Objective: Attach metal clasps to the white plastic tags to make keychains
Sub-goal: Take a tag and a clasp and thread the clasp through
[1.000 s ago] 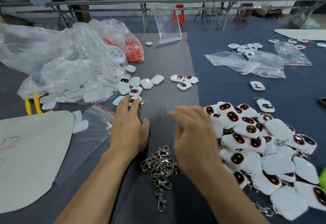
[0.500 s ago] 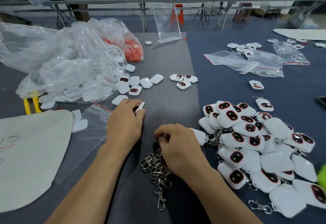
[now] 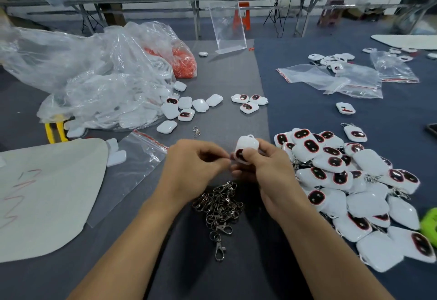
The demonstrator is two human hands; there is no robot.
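Observation:
Above the grey mat, my right hand (image 3: 272,169) grips a white plastic tag (image 3: 247,145) with a dark red-rimmed face, its loop pointing up. My left hand (image 3: 194,169) has its fingers curled, and the fingertips pinch at the tag's lower left edge. Whether a clasp is between the fingers is hidden. A heap of metal clasps (image 3: 220,202) lies on the mat just below both hands. One single clasp (image 3: 196,132) lies beyond my left hand. A big pile of tags with clasps on them (image 3: 343,176) sits to the right.
Loose white tags (image 3: 189,108) spill from a large clear plastic bag (image 3: 94,75) at the left, with three more tags (image 3: 248,102) further in. An empty zip bag (image 3: 132,169) and a white sheet (image 3: 42,193) lie at the near left. Clear bags (image 3: 331,80) lie at the far right.
My left hand lifted a tag from the mat and my right hand left the clasp heap. Both hands came together above the heap, and the tag is now in my right hand.

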